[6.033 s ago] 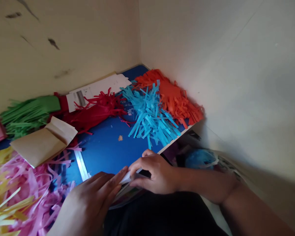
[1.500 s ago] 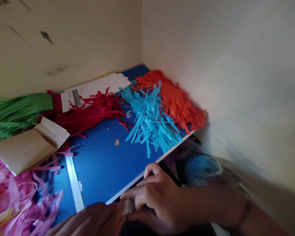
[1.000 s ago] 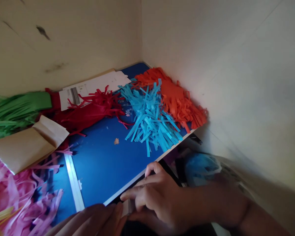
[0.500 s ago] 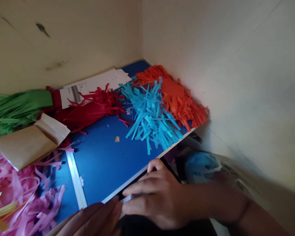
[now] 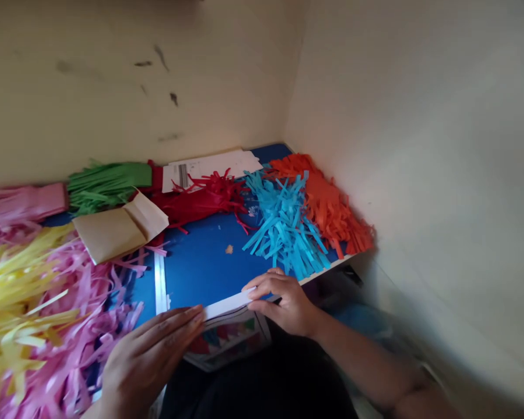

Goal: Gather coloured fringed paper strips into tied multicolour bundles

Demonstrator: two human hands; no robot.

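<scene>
A printed sheet (image 5: 227, 337) with coloured shapes on its face and a white strip along its top edge hangs over my dark-clothed lap, at the table's near edge. My left hand (image 5: 157, 343) is closed on the strip's left end, fingers pressed together along it. Over at the right end, my right hand (image 5: 282, 299) pinches the strip between thumb and fingers. Part of the sheet is behind my left hand. Whether it is paper or a plastic sleeve, I cannot tell.
On the blue table (image 5: 196, 262) lie fringed paper bundles: light blue (image 5: 288, 227), orange (image 5: 327, 209), red (image 5: 196, 201), green (image 5: 109, 180), yellow (image 5: 21, 291) and pink (image 5: 30, 201). A brown envelope (image 5: 111, 233) rests among them. White labelled packaging (image 5: 218, 164) lies by the wall.
My view has shifted, showing more of the table's left side. My hands have moved apart along the strip, and the sheet's printed face has come into view.
</scene>
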